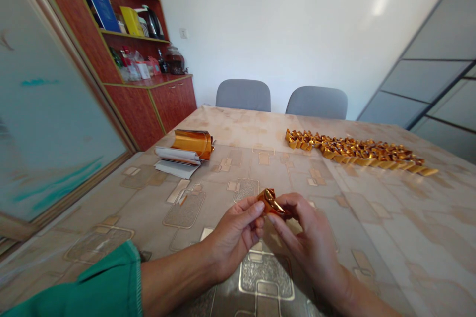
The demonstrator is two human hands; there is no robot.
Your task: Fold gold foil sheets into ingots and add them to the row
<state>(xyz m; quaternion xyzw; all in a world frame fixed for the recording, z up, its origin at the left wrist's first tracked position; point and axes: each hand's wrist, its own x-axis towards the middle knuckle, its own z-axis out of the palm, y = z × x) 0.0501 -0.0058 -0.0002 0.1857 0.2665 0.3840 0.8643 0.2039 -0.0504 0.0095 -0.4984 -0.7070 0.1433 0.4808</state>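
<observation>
Between my two hands, above the table, is a small folded piece of shiny gold foil paper (pixel 273 202). My left hand (pixel 238 230) pinches its left side between thumb and fingers. On its right side, the thumb and fingertips of my right hand (pixel 307 237) close on the same piece. A stack of curled foil paper sheets (pixel 191 144), gold on one face and pale on the other, lies at the left of the table. Rows of folded gold foil pieces (pixel 357 151) sit packed together at the right.
A patterned cover lies over the table (pixel 230 129). Two grey chairs (pixel 243 95) stand at its far side against the white wall. At the back left is a red-brown cabinet (pixel 173 104) with items on its shelves; a frosted glass door (pixel 48 89) is at the left.
</observation>
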